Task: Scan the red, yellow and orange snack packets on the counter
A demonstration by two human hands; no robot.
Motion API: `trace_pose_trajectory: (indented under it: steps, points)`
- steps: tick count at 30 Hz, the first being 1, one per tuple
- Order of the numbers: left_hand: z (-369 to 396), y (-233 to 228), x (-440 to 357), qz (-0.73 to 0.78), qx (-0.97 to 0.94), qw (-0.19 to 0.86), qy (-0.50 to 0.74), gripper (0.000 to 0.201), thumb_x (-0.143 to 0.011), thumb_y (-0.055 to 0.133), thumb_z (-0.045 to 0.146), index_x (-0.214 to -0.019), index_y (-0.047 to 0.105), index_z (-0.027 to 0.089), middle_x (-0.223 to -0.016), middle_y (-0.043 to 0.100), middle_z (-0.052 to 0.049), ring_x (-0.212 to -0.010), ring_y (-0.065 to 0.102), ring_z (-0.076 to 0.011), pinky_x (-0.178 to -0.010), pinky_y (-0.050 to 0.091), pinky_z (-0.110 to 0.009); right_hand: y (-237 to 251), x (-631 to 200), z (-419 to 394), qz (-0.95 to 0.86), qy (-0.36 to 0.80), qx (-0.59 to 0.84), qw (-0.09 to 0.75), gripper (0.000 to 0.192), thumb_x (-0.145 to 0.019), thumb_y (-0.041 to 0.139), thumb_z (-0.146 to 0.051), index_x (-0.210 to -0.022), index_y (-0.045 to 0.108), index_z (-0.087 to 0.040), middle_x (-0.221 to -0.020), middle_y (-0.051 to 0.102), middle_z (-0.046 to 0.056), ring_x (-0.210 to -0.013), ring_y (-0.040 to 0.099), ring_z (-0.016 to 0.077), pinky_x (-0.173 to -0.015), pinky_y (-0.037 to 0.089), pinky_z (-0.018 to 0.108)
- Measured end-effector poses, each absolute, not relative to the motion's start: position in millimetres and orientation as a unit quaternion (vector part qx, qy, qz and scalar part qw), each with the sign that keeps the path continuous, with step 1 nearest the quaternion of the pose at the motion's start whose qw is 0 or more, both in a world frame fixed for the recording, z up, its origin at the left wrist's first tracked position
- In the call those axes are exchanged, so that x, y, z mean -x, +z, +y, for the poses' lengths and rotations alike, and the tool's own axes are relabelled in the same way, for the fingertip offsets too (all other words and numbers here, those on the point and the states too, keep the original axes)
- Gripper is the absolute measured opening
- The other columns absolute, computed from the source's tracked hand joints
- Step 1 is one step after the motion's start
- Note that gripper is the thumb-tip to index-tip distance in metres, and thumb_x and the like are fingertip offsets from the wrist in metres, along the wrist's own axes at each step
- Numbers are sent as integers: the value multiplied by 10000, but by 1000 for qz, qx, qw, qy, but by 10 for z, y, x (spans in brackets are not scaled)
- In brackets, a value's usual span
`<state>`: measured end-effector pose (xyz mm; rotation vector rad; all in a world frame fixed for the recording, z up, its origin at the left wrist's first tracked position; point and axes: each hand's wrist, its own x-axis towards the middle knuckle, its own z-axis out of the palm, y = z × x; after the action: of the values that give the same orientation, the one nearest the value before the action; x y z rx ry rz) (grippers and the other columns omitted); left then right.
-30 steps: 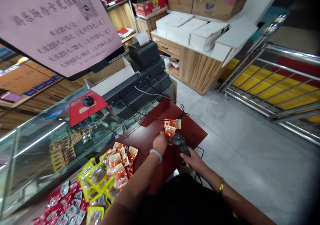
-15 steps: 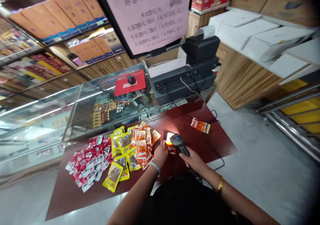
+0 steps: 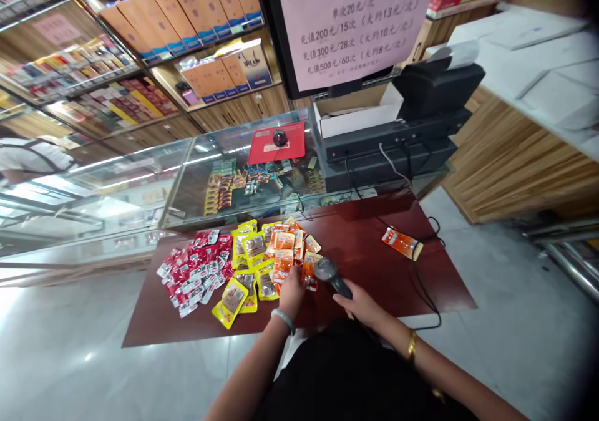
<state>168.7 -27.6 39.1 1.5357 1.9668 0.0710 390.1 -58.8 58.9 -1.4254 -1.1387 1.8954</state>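
dark red tabletop [image 3: 365, 246] carried a spread of snack packets: red packets [image 3: 194, 271] on the far left, yellow packets [image 3: 243, 271] beside them, and orange packets [image 3: 285, 252] at the right end of the heap. the left hand [image 3: 291, 290] rested at the near edge of the orange ones, fingers curled down onto a packet; whether it actually gripped it could not be told. the right hand [image 3: 360, 302] was closed around the handle of a black barcode scanner [image 3: 329, 273], whose head sat just beside the orange packets. its cable [image 3: 423, 290] trailed off to the right. one lone orange packet [image 3: 401, 242] lay well apart, near the table's right side. behind stood a glass counter [image 3: 187, 178] with a red mouse pad [image 3: 276, 143] on top, and a black till [image 3: 402, 134].
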Motion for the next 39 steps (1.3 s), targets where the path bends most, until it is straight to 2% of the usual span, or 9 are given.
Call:
trace_pose_trajectory:
  steps: [5, 8, 12, 16, 21, 28, 30, 35, 39]
  points:
    - [-251, 424, -1748, 759, -618, 199, 41, 349, -849, 548, 181, -1187, 482, 124, -1151, 581, -170, -999, 619, -250, -831, 469, -344, 623, -3975, -586, -398, 695, 543, 254, 509, -752, 657, -470, -1139, 559, -154, -497, 444, -110, -373, 397, 81, -378, 317, 200]
    - [-157, 413, -1888, 717, -675, 163, 58, 390, -836, 562, 175, -1214, 483, 119, -1173, 541, -170, -1020, 593, -260, -856, 475, -371, 616, -4107, -594, -384, 685, 557, 271, 493, -768, 639, -455, -1141, 550, -146, -501, 445, -111, -372, 397, 81, -374, 317, 197]
    - [127, 349, -2288, 626, -755, 176, 90, 315, -858, 540, 176, -1173, 522, 161, -1139, 551, -122, -1039, 563, -240, -918, 463, -376, 586, -4346, -638, -349, 662, 584, 313, 529, -780, 628, -445, -1198, 520, -138, -518, 459, -110, -372, 403, 83, -374, 327, 200]
    - [540, 294, -2944, 541, -809, 220, 64, 277, -847, 534, 129, -1117, 580, 171, -1067, 589, -102, -1013, 569, -220, -928, 456, -351, 573, -4613, -721, -291, 638, 625, 342, 561, -764, 659, -457, -1213, 528, -148, -490, 462, -108, -372, 429, 96, -386, 331, 210]
    - [1001, 263, -3836, 449, -857, 252, 27, 537, -816, 639, 183, -1337, 510, 198, -1340, 537, -113, -1188, 530, -228, -1042, 401, -350, 550, -4896, -882, -217, 600, 663, 391, 560, -753, 662, -488, -1186, 534, -156, -468, 437, -112, -367, 415, 97, -394, 314, 215]
    - [1245, 184, -4504, 411, -879, 243, 4, 575, -850, 647, 256, -1396, 475, 207, -1447, 478, -123, -1322, 453, -213, -1096, 352, -301, 462, -5081, -1108, -173, 589, 663, 429, 561, -758, 630, -525, -1164, 494, -162, -466, 416, -123, -361, 388, 87, -396, 309, 215]
    - [1246, 177, -4549, 416, -877, 240, -14, 567, -832, 674, 271, -1367, 496, 207, -1419, 497, -134, -1267, 504, -221, -1058, 381, -301, 474, -5099, -1131, -166, 588, 665, 429, 570, -744, 631, -538, -1153, 489, -168, -466, 415, -123, -359, 380, 86, -395, 301, 217]
    - [1151, 217, -4427, 480, -837, 252, -75, 521, -763, 737, 305, -1211, 549, 115, -1199, 615, -191, -1061, 619, -250, -878, 447, -307, 506, -5091, -1131, -169, 599, 665, 414, 567, -716, 644, -556, -1123, 496, -190, -488, 432, -110, -363, 390, 91, -396, 299, 226]
    - [986, 230, -4022, 524, -784, 324, -71, 382, -813, 669, 283, -1153, 557, 151, -990, 698, -131, -926, 663, -223, -797, 451, -295, 520, -5027, -1101, -188, 603, 664, 401, 576, -707, 649, -562, -1135, 512, -202, -474, 423, -108, -359, 401, 103, -394, 291, 230]
